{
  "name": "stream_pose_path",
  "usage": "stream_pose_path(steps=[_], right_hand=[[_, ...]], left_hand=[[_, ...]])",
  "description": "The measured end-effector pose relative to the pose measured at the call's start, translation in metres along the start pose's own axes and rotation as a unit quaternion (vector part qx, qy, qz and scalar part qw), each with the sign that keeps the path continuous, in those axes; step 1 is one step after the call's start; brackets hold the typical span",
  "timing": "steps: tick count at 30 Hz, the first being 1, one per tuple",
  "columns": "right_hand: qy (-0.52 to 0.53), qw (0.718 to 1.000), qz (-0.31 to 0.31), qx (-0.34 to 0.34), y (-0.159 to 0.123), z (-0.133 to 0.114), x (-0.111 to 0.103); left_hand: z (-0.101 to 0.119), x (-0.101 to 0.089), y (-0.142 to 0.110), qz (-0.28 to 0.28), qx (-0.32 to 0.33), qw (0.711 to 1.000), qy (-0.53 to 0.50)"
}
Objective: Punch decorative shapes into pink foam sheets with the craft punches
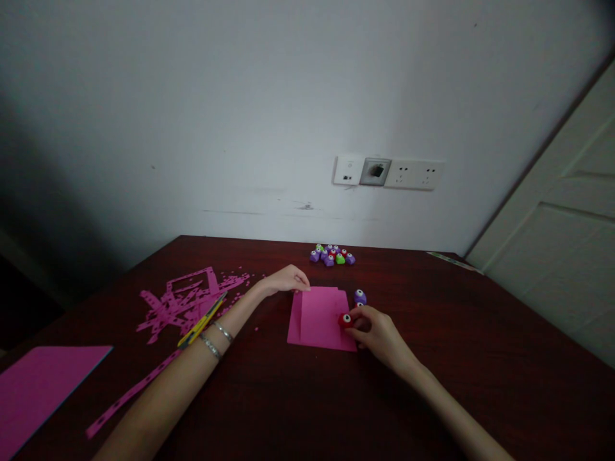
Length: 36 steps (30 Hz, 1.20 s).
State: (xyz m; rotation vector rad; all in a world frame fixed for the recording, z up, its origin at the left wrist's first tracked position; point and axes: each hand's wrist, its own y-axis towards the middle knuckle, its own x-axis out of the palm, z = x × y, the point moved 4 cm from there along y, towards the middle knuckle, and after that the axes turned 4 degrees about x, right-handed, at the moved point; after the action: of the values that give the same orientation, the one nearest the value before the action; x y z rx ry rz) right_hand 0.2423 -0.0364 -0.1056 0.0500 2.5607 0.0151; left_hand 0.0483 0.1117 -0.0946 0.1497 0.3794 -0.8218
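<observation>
A folded or stacked pink sheet of paper (319, 320) lies on the table between my hands, its upper layer slightly offset from the lower one. My left hand (289, 279) is closed, fingertips pinching the paper's upper left corner. My right hand (379, 331) grips a small red craft paper punch (344, 321) between thumb and fingers, over the paper's right edge. Whether paper sits in the punch's slot cannot be made out. Just beyond the right hand stands a purple paper punch (360, 296), with another punch partly hidden by the fingers.
Several purple, green and red punches (329, 257) cluster near the wall. Pink punched scraps (180, 304) and a yellow knife-like tool (204, 320) lie left on the dark table (298, 403). A larger pink sheet (43, 390) lies front left. Sockets (413, 174) are on the wall.
</observation>
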Motion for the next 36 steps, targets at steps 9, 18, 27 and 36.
stream_pose_path(steps=[9, 18, 27, 36], right_hand=[[-0.011, 1.0, 0.003, -0.013, 0.0, 0.0, 0.0], [-0.046, 0.998, 0.008, -0.043, -0.002, -0.006, -0.003], [-0.044, 0.997, -0.013, -0.054, -0.002, -0.006, -0.001], [-0.021, 0.998, -0.052, -0.022, -0.003, -0.004, 0.004]], left_hand=[[0.001, -0.001, -0.001, 0.002, 0.001, 1.0, 0.006], [0.0, 0.0, 0.0, 0.006, 0.006, 1.0, 0.007], [0.0, 0.004, 0.0, 0.007, -0.013, 1.0, 0.001], [-0.005, 0.009, 0.002, -0.004, -0.014, 1.0, -0.014]])
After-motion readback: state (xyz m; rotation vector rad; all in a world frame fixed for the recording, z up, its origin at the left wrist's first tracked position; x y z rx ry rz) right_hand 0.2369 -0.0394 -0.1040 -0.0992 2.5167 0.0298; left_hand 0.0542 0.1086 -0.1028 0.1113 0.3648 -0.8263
